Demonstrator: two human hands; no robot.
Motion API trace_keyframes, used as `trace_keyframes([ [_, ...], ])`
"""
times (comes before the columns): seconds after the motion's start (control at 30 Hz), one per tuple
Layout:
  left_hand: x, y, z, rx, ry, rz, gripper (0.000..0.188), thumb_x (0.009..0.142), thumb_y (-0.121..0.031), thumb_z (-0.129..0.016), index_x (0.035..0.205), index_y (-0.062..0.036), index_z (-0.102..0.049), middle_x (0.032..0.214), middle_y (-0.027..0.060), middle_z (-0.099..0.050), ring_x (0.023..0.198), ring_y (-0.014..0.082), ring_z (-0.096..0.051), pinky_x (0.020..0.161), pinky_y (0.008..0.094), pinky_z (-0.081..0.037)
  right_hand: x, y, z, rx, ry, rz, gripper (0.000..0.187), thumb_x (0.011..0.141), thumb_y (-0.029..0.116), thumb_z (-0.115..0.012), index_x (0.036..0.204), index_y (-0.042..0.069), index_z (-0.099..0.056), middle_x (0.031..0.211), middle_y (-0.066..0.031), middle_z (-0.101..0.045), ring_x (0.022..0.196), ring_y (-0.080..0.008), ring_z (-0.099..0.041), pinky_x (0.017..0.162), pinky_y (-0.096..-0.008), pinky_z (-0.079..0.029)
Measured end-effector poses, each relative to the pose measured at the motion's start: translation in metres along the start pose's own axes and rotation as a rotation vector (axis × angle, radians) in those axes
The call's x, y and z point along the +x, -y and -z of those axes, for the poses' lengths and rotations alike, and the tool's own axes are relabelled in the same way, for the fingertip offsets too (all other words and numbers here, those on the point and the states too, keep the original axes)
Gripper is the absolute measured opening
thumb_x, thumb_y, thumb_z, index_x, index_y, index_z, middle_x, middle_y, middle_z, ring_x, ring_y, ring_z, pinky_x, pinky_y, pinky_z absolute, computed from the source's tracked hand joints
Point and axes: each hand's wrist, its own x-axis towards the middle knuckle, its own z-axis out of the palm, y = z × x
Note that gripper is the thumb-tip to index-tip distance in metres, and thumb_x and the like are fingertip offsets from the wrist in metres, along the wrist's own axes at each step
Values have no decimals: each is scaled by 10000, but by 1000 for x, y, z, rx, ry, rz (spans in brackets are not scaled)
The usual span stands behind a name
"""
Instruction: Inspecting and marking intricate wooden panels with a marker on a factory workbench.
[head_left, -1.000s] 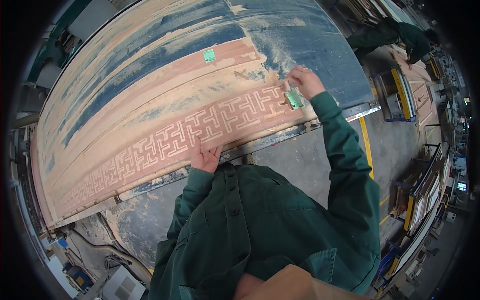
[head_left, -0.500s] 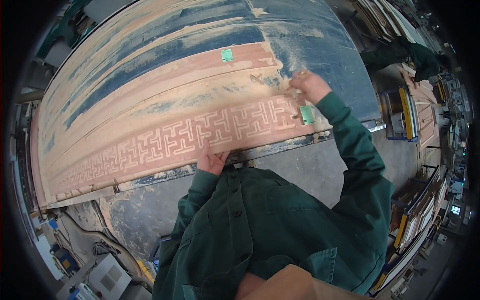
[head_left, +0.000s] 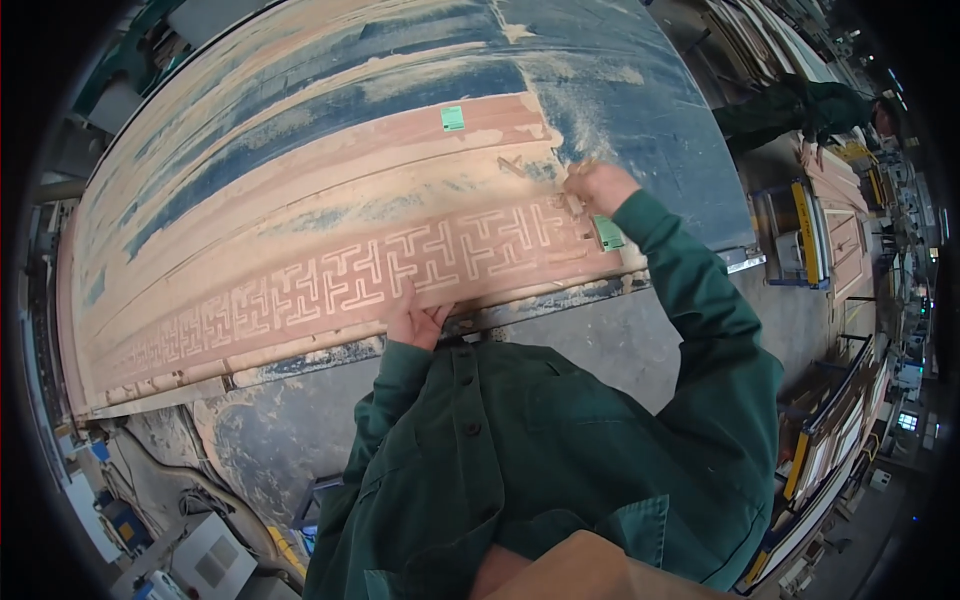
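Note:
A long reddish wooden board (head_left: 345, 308) with a geometric lattice pattern cut into its face lies along the near edge of the dusty table. My left hand (head_left: 418, 318) grips that near edge, thumb on the face and fingers low at the rim. Over the board's right end, my right hand (head_left: 606, 187) is closed around a small pale piece of wood (head_left: 574, 204), partly hidden by the fingers. Just beneath this hand, a green label (head_left: 609, 233) sticks to the board. Loose wood scraps (head_left: 511, 166) lie a little beyond.
Behind the carved board lies a plain board (head_left: 490, 118) with another green label (head_left: 453, 118). Sawdust coats the dark blue tabletop (head_left: 640, 130). At the right, a co-worker (head_left: 825, 108) bends over wooden panels (head_left: 840, 225) near a yellow-edged rack (head_left: 810, 230). A hose (head_left: 215, 480) runs along the floor lower left.
My right hand has come down and slightly left, closer to the board's right end. My left hand keeps its place on the edge. The co-worker has shifted, and a hand now shows.

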Motion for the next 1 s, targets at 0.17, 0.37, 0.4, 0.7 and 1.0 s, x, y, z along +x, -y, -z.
trace_keyframes([
  [0.17,5,-2,6,-7,-23,-29,431,828,-324,-464,1151,-54,-376,1113,101,-484,1024,242,-472,854,373,-409,11,8,46,55,-39,-240,106,665,78,-538,766,65,-569,754,-111,-544,711,-288,-532,622,-362,-425],
  [0.37,6,-1,4,-3,1,-7,436,825,-319,-471,1151,-50,-367,1109,104,-484,1012,237,-481,842,369,-420,8,33,28,270,-58,-499,113,711,104,-524,784,35,-575,678,-150,-574,655,-307,-551,610,-379,-438],
  [0.4,6,-1,5,-2,0,-5,436,825,-319,-471,1151,-50,-367,1109,104,-484,1012,237,-481,842,369,-420,10,37,31,327,-75,-577,122,707,106,-525,788,33,-579,668,-153,-574,643,-307,-555,607,-373,-443],
  [0.7,6,1,0,-36,-6,-22,427,823,-312,-476,1152,-60,-373,1120,98,-479,1030,238,-463,866,380,-397,15,66,-27,7,-95,-486,113,630,164,-582,678,63,-562,598,-144,-555,556,-315,-544,558,-387,-448],
  [1.0,4,0,0,-42,28,-28,443,817,-329,-480,1162,-76,-365,1144,93,-455,1048,255,-448,875,397,-382,25,85,-20,-143,-142,-590,81,663,118,-528,727,78,-559,606,-144,-559,590,-310,-556,568,-378,-451],
])
